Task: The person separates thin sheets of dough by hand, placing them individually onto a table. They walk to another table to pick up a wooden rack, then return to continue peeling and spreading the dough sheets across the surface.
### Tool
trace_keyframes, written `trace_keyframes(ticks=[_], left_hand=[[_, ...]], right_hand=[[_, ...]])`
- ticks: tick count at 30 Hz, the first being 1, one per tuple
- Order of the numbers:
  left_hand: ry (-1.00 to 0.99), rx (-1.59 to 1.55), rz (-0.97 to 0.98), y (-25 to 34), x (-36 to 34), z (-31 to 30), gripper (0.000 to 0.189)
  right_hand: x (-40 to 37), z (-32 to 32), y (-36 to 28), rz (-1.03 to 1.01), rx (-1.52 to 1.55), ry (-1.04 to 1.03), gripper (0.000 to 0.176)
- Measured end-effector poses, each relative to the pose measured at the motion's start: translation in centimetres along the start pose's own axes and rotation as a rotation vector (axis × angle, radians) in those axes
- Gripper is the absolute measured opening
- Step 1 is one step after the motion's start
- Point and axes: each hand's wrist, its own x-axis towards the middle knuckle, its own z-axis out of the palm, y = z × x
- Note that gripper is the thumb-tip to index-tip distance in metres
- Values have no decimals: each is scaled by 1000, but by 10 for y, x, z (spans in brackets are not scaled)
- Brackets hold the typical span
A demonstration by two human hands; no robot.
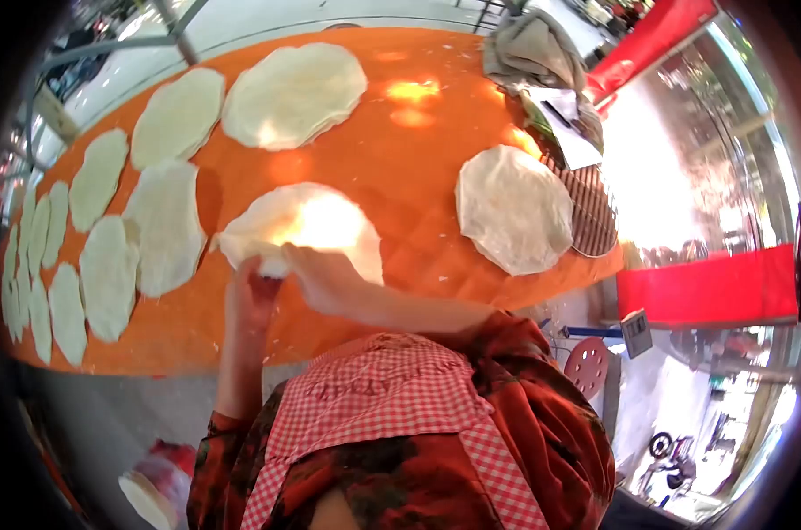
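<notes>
Pale flat rounds (109, 278) lying at left on an orange table (418, 185), left hand (257, 283) and right hand (323, 278) closing together, pinching the near-left edge of a sunlit middle round (321, 223), another round (513, 212) resting at right beside a striped mat (592, 210).

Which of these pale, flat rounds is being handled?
The brightly lit round nearest the apron: left hand and right hand are at its edge; the other rounds lie untouched.

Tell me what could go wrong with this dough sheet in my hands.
The dough sheet could tear where your left hand and right hand bunch its edge. If dragged leftward, it might overlap the neighbouring sheet on the orange cover and stick to it.
</notes>
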Motion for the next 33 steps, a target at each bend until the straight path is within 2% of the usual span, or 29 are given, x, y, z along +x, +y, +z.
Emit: trace_keyframes(ticks=[1,2,3,4,5,7,8,9,10,11,13,14,15,16,17,19,20,21,22,23,26,27,30,31,33], left_hand=[[-94,67,14,7,6,1,31],[-95,136,111,10,5,16,31],[-96,202,214,15,1,36,32],[-95,263,320,18,1,50,33],[-7,305,350,18,6,51,28],[38,459,470,4,30,22,21],[75,536,528,-8,46,2,18],[153,614,515,-21,65,-20,16],[246,691,502,-34,83,-42,15],[251,864,585,-50,98,-59,16],[236,1242,746,-62,107,-67,20],[202,1446,827,-69,110,-61,22],[157,1649,902,-76,115,-52,24],[176,1719,914,-81,115,-40,26],[187,1795,920,-83,109,-29,28],[182,1862,861,-87,112,-30,33],[195,1872,868,-93,111,-33,34],[208,1892,885,-95,112,-34,34],[221,1913,912,-93,116,-35,34],[244,1989,818,-86,112,-22,35],[213,2022,746,-80,114,-25,37],[207,2005,743,-77,115,-27,37],[174,1941,756,-76,118,-32,38],[175,1932,773,-77,117,-36,38],[165,1914,775,-74,113,-35,38]], right_hand=[[18,-27,-2,52,111,73,33],[33,-52,9,-5,204,242,25],[36,-113,-12,411,640,-1,9],[59,-95,88,416,617,202,21],[81,-78,185,416,580,402,33],[27,-194,188,266,676,592,23],[10,-244,179,625,267,507,24],[-14,-260,216,338,618,640,24],[-38,-273,296,302,680,662,28],[-72,-272,413,297,898,930,43],[-113,-287,442,695,72,1019,67],[-88,-283,316,978,-573,1032,73],[-83,-271,312,849,-651,1063,76],[-81,-246,357,647,-693,1060,74],[-53,-201,379,464,-339,1160,51],[25,-132,361,478,416,764,9],[63,-106,351,652,738,477,14],[108,-67,370,677,749,358,15],[154,-50,357,756,1052,445,17],[193,-45,342,832,1355,522,20],[274,-45,329,1009,1179,673,27],[288,-46,318,998,1255,671,28],[322,-20,372,857,1007,651,26],[333,-31,392,726,754,562,22],[364,-70,370,528,589,498,19]])
